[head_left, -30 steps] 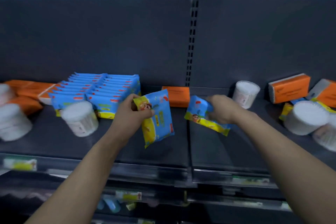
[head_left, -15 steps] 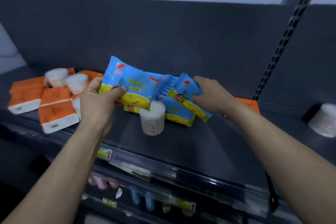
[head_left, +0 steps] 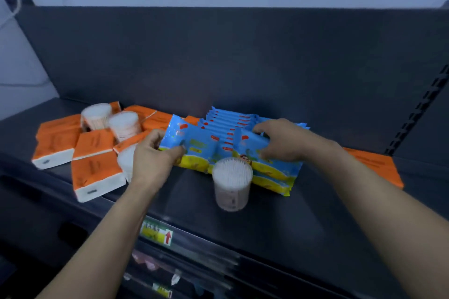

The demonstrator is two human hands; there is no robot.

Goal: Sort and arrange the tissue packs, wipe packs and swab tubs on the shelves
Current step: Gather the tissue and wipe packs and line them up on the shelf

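Grips one wipe pack (head_left: 194, 144) in left hand (head_left: 151, 158), second pack (head_left: 243, 145) in right hand (head_left: 286, 143), long axes 9-to-3 o'clock, row (head_left: 228, 119) just at 12 o'clock.

Wipe packs (head_left: 226, 133) in a row at the shelf's (head_left: 279, 221) middle near its back edge, one swab tub (head_left: 232, 185) just before them, tissue packs (head_left: 94, 172) clustered toward the left end, two swab tubs (head_left: 97, 116) among them at the back, another tissue pack (head_left: 374, 165) to the right.

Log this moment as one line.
left hand: grips left wipe pack | right hand: grips right wipe pack | swab tub: upright in front | tissue packs: jumbled at left
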